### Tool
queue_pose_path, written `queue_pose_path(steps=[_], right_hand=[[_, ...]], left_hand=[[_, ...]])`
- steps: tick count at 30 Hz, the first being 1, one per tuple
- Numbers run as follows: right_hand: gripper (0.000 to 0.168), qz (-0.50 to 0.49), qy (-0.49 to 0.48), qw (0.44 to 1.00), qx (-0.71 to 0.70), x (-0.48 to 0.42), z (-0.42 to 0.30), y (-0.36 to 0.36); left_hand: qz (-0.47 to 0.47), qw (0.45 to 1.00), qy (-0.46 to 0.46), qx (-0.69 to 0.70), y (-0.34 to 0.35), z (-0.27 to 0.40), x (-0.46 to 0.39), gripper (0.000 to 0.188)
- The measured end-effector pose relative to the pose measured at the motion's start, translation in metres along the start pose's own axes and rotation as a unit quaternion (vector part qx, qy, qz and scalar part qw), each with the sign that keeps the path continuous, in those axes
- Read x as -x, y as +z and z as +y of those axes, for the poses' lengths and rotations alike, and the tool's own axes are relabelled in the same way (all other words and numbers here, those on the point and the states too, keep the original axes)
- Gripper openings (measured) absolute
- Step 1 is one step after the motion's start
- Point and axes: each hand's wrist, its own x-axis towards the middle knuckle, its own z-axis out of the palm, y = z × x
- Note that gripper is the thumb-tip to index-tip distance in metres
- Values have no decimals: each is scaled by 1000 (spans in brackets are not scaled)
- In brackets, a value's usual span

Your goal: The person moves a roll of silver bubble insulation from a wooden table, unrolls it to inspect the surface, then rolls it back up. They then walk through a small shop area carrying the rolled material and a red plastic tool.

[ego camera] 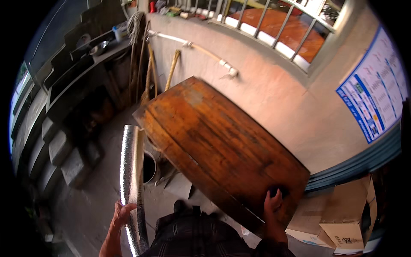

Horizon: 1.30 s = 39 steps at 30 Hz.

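My left hand (124, 212) grips a long, shiny silver foil roll (129, 163) partway along its length. The roll stands up at a slight tilt off the near left side of a worn brown wooden table (208, 138). Over the table's near right end, my right hand (273, 203) is closed on a small dark object (275, 192). My fingers and the shadow hide most of that object, so its kind is unclear.
Cardboard boxes (345, 218) stand right of the table. A bucket (150, 167) sits on the floor beyond the roll. Ropes and poles (149, 70) lean in the corner by a counter (110, 53). A barred window (273, 25) and printed poster (374, 90) are on the wall.
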Motion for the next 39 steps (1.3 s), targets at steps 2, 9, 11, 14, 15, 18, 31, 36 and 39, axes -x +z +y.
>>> queue_pose_path(steps=[2, 9, 11, 14, 15, 18, 31, 36, 39], right_hand=[[50, -5, -33, 998, -50, -10, -56, 10], [31, -154, -272, 908, -280, 17, -380, 65], [30, -212, -377, 824, -367, 59, -441, 94], [39, -238, -502, 773, -307, 114, -489, 95], [42, -237, -497, 791, -268, 119, -482, 104], [48, -241, -455, 816, -262, 105, -434, 79], [54, -9, 5, 974, 225, 37, -61, -104], [64, -270, 161, 844, -434, 40, -170, -98], [52, -114, -290, 872, -377, 47, -168, -11]], left_hand=[[87, 994, -47, 40, -19, -19, 27, 34], [142, 982, -56, 113, -88, -72, 51, 41], [172, 976, -54, 120, -95, -62, 39, 45], [187, 977, -97, 37, -110, -46, 26, 47], [159, 982, -103, 8, -111, -32, 10, 48], [54, 998, -27, 14, -128, -44, -18, 54], [-279, 919, 11, -277, -18, 12, -229, 49], [-315, 922, 72, -215, 180, 79, -187, 42], [-407, 873, 79, -258, 292, 110, -139, 33]])
